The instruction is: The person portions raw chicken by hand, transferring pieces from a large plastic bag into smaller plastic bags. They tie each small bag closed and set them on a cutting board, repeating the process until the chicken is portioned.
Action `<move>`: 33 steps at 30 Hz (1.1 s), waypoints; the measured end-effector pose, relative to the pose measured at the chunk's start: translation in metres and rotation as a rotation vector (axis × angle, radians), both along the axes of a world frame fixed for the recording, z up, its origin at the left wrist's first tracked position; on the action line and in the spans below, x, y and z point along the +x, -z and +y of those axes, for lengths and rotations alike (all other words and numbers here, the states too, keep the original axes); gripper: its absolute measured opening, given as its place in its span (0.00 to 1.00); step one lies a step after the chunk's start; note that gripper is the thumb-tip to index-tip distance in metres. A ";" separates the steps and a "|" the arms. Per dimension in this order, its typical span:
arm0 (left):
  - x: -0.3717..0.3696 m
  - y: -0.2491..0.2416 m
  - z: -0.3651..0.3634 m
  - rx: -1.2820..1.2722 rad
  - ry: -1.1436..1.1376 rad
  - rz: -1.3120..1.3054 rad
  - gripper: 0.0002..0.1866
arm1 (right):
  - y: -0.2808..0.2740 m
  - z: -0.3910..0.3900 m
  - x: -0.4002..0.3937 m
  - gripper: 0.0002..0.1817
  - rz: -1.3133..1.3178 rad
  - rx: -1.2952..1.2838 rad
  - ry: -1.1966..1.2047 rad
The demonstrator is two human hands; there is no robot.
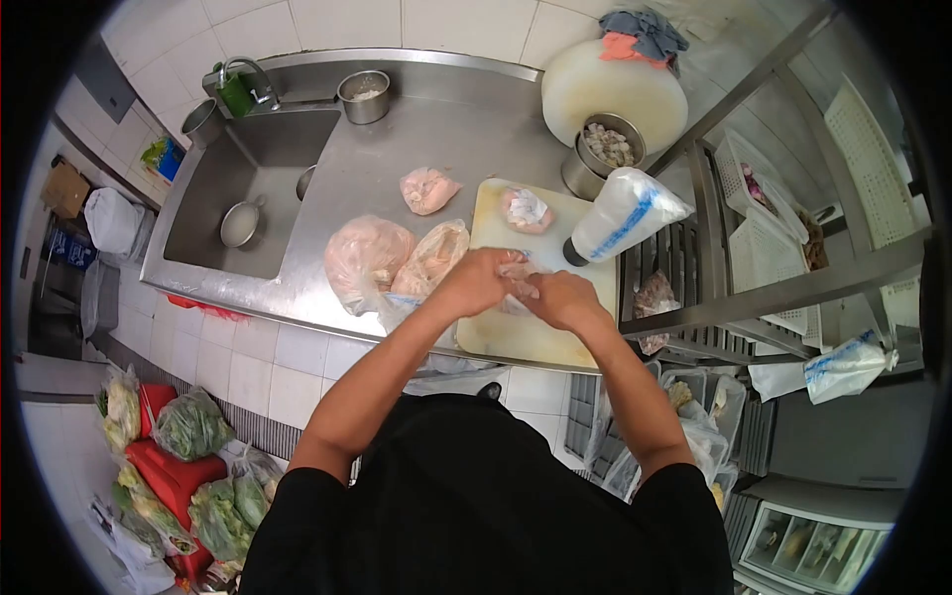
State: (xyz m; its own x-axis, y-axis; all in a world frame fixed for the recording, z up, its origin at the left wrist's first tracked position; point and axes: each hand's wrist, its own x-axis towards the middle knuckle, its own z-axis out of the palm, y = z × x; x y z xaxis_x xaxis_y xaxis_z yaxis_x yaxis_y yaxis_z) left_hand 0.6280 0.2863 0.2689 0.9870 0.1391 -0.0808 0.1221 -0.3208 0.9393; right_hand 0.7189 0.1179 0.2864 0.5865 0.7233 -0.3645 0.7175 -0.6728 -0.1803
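Note:
Over the cutting board [585,327], my left hand [478,282] and my right hand [565,299] pinch a thin clear plastic bag [518,281] between them. What the bag contains, if anything, I cannot make out. Past my hands on the board lies a small bag of pink raw meat [527,210]. Just left of my left hand sits an open plastic bag of pink meat [436,256], beside a larger full bag of meat [367,256]. Another small pink bag [428,190] rests farther back. A roll of plastic bags [630,216] stands right of my right hand.
A steel sink [188,233] with a small pot [240,225] is at the left. At the back stand a steel pot [364,97] and a container of pale pieces [607,146], near a round board [615,94]. A metal rack [773,288] borders the right side.

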 end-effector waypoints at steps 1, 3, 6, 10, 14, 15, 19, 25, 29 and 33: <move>0.007 -0.001 0.003 0.004 0.009 -0.002 0.24 | -0.002 -0.004 0.004 0.26 -0.017 0.005 0.029; 0.025 -0.004 0.011 0.198 -0.003 0.111 0.22 | -0.003 -0.008 0.014 0.28 -0.006 0.005 0.063; 0.047 0.012 0.024 0.305 0.018 0.100 0.21 | -0.004 -0.012 0.025 0.24 -0.030 -0.010 0.041; 0.047 0.015 0.025 0.344 0.140 -0.079 0.14 | 0.008 -0.018 0.039 0.15 -0.053 0.150 -0.012; 0.053 0.033 0.033 0.771 0.276 -0.296 0.10 | 0.002 -0.017 0.043 0.13 -0.062 0.258 0.016; 0.055 0.025 0.033 0.731 0.223 -0.275 0.09 | -0.008 -0.017 0.043 0.13 -0.067 0.262 0.014; 0.055 -0.007 0.033 0.601 0.135 -0.225 0.08 | -0.034 -0.020 0.038 0.13 -0.073 0.363 0.045; 0.060 -0.002 0.036 0.649 0.177 -0.211 0.08 | -0.011 -0.025 0.039 0.11 -0.105 0.541 0.001; 0.059 -0.006 0.037 0.503 0.114 -0.169 0.09 | 0.001 -0.047 0.039 0.22 0.151 0.912 0.278; 0.058 -0.003 0.039 0.376 0.111 -0.127 0.08 | 0.083 -0.053 0.045 0.38 0.375 0.922 0.463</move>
